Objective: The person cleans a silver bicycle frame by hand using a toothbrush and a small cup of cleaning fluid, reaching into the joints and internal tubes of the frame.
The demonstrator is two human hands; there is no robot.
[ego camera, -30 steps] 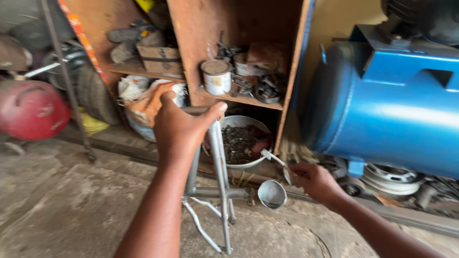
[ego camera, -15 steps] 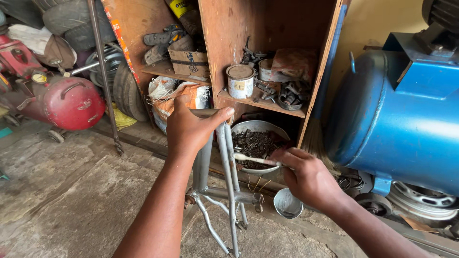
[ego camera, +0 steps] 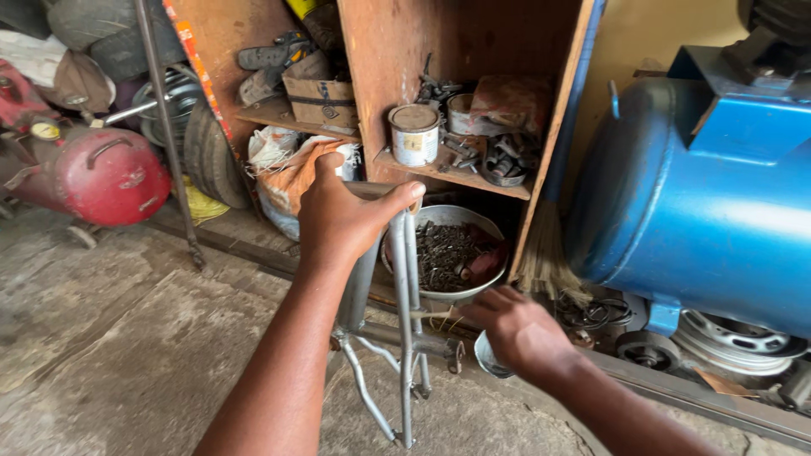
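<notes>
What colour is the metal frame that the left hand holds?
Grey: the metal frame under the left hand is bare grey tubing, seen in the head view.

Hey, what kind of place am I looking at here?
Most likely a small repair workshop, perhaps for bicycles. The left hand steadies a bare grey metal frame, a bowl of loose metal hardware sits under a cluttered wooden shelf, and a big blue compressor tank stands beside it.
</notes>
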